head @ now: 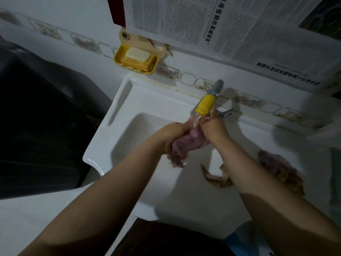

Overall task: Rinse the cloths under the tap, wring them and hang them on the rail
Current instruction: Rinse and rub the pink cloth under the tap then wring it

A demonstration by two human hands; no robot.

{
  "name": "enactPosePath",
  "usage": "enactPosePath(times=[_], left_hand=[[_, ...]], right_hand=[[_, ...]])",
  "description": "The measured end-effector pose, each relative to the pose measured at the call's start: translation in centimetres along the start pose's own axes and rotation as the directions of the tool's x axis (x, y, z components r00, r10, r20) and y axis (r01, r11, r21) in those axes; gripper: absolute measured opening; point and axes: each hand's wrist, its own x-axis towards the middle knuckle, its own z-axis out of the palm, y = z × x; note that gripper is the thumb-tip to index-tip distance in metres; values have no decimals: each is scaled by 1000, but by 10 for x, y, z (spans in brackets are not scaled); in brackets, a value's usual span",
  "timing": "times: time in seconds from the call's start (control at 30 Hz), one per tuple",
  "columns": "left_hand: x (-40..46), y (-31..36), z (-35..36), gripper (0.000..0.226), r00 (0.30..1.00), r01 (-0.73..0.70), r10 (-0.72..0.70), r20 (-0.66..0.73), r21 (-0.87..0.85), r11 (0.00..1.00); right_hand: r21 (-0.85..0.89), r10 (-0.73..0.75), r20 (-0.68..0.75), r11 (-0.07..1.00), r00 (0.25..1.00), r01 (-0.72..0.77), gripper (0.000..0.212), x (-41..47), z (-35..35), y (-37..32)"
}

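Hands are both gripping the cloth [186,145], left hand [172,134] and right hand [214,127] bunching it under the tap [204,105] so water's soaking through.

A glossy, smooth white sink [103,145] holds a soft, crumpled pink cloth [186,145], while at one o'clock a grey metal tap [215,89] wears a matt yellow sleeve [204,105] beneath printed paper [203,24].

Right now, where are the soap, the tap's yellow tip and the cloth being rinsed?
soap [137,54]: head view, top face of the bar.
yellow tip [205,105]: head view, middle of the sleeve.
cloth [186,145]: head view, bunched part between the hands.
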Motion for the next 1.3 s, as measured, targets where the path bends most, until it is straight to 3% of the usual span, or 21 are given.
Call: enactPosePath(times=[0.1, 0.2, 0.27, 0.33, 0.4, 0.47, 0.53, 0.6, 0.63, 0.7, 0.8, 0.87, 0.93, 0.97, 1.1, 1.23, 1.3], left_hand=[[-7, 7, -34, 59, 990, -112, 135, -39, 364, 925], [-4, 7, -60, 76, 976, -205, 185, 113, 756, 622], [0, 8, -65, 58, 952, -285, 221, 212, 874, 393], [3, 11, -66, 26, 931, -303, 288, 225, 917, 261], [4, 13, -69, 23, 906, -349, 362, 220, 872, 343], [1, 8, -66, 37, 918, -349, 373, 134, 718, 602], [3, 0, -56, 44, 929, -332, 369, -11, 413, 848], [13, -5, -37, 42, 914, -326, 359, -191, 185, 927], [20, -5, -27, 41, 907, -297, 322, -273, 129, 946], [29, 0, -9, 38, 924, -191, 164, -346, -44, 981], [26, 4, 17, 41, 981, -34, -46, -188, -398, 917], [20, 7, 34, 44, 990, 8, -77, -119, -494, 870], [14, 10, 40, 45, 988, -5, -76, -135, -519, 855], [12, 11, 38, 44, 986, -19, -71, -153, -520, 854], [11, 9, 27, 42, 974, -85, -30, -223, -488, 869], [0, 8, 36, 41, 993, 52, -97, -65, -497, 866], [2, 10, 30, 32, 988, 22, -86, -130, -433, 901]], right_hand=[[51, -107, 196, 994, 975, 98, 24, -2, -12, 15], [-22, -120, 355, 990, 927, 137, 30, -10, -18, 24], [-117, -114, 496, 974, 861, 196, 27, -16, -22, 25], [-254, -67, 607, 928, 792, 273, 20, -19, -25, 24], [-346, -21, 628, 888, 778, 303, 21, -16, -29, 23], [-343, -33, 586, 895, 810, 284, 29, -10, -34, 22], [-182, -47, 486, 971, 873, 154, 37, -7, -36, 20], [114, -85, 334, 992, 939, 49, 34, -10, -29, 11], [211, -104, 227, 976, 968, 55, 27, -16, -22, 4], [210, -119, 51, 972, 992, 106, 32, -25, 0, -8], [55, -106, -12, 993, 994, 107, 50, -33, 25, -27], [87, 28, -79, 996, 996, -21, 52, -21, 22, -36], [156, 155, -136, 979, 978, -134, 56, -10, 16, -40], [144, 147, -164, 982, 975, -124, 57, -12, 18, -41], [-84, -164, -164, 985, 973, 152, 57, -38, 41, -36], [-61, 93, -165, 993, 982, -104, 51, -8, 23, -21], [-39, 65, -164, 997, 984, -73, 51, -14, 26, -22]])
